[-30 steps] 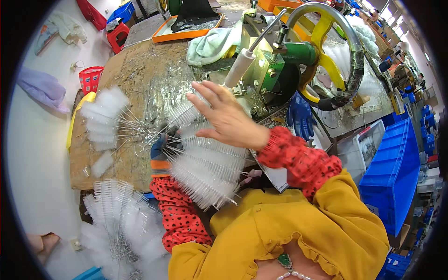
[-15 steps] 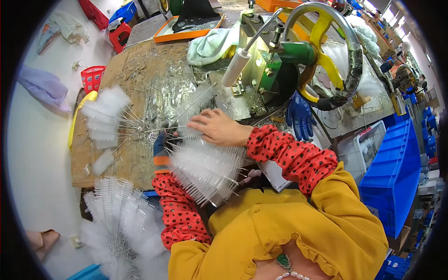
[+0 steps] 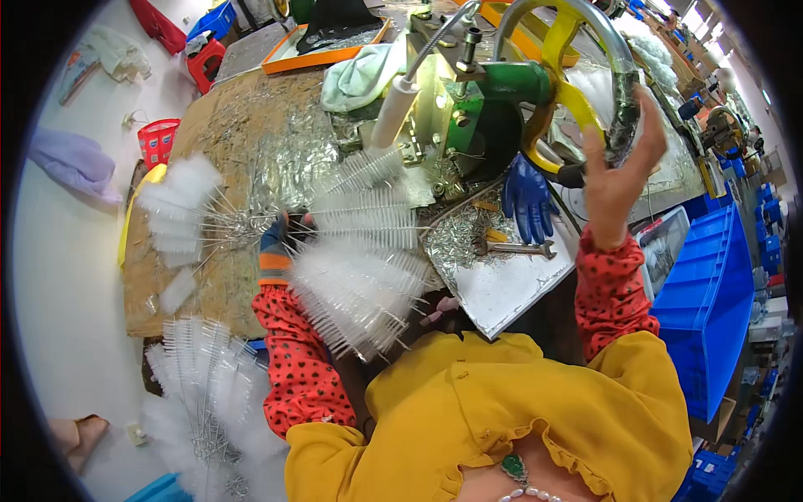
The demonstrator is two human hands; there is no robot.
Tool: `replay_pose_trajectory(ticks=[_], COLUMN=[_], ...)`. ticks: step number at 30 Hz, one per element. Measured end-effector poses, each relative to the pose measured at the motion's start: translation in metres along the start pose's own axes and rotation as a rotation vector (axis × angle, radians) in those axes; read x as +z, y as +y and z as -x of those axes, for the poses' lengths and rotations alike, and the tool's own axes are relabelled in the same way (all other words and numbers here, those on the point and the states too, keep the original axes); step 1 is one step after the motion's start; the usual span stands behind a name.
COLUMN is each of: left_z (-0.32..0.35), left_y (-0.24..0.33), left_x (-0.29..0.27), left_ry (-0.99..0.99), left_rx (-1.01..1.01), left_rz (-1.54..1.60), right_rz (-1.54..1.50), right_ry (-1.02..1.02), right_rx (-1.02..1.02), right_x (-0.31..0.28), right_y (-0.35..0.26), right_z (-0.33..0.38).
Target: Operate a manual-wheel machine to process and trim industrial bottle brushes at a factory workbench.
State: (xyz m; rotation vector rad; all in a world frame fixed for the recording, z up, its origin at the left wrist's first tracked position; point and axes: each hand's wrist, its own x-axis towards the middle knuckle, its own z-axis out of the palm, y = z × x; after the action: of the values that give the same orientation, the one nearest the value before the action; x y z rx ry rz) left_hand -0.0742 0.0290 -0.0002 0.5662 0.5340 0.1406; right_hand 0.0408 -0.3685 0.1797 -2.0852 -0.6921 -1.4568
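Note:
My left hand [image 3: 280, 249], in a dark glove with an orange band, is closed round the wire ends of a bunch of white bristle brushes [image 3: 360, 289]. The brush heads fan out to the right, and the topmost one reaches toward the green machine [image 3: 475, 125]. Raised at the right, my bare right hand [image 3: 617, 180] has its fingers apart and holds nothing. It is beside the rim of the machine's handwheel [image 3: 617, 52]; whether the fingertips touch it I cannot tell. A white cylindrical lamp [image 3: 393, 113] shines on the machine.
More white brushes [image 3: 180, 205] lie on the worn bench [image 3: 226, 125], and another pile [image 3: 209, 385] sits lower left. A white tray [image 3: 519, 289] holds metal scraps and a wrench [image 3: 519, 248]. A blue glove [image 3: 529, 201] hangs beside it. Blue crates [image 3: 703, 301] stand right.
My right hand has left the brushes and moved right and up to the handwheel, uncovering the tray. My left hand keeps its hold on the bunch.

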Motion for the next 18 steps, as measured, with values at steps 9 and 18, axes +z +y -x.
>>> replay_pose_trajectory(ticks=[9,18], left_z=[-0.014,-0.03], left_y=[0.027,0.03], left_x=[0.035,0.024], left_ry=[-0.183,-0.142], left_rx=[-0.144,-0.03], left_rz=[0.052,-0.161], right_rz=[-0.102,0.041], right_ry=[-0.3,-0.577], right_rx=[0.668,-0.264], right_x=[-0.006,0.013], right_y=[0.051,0.108], right_z=[0.002,-0.106])
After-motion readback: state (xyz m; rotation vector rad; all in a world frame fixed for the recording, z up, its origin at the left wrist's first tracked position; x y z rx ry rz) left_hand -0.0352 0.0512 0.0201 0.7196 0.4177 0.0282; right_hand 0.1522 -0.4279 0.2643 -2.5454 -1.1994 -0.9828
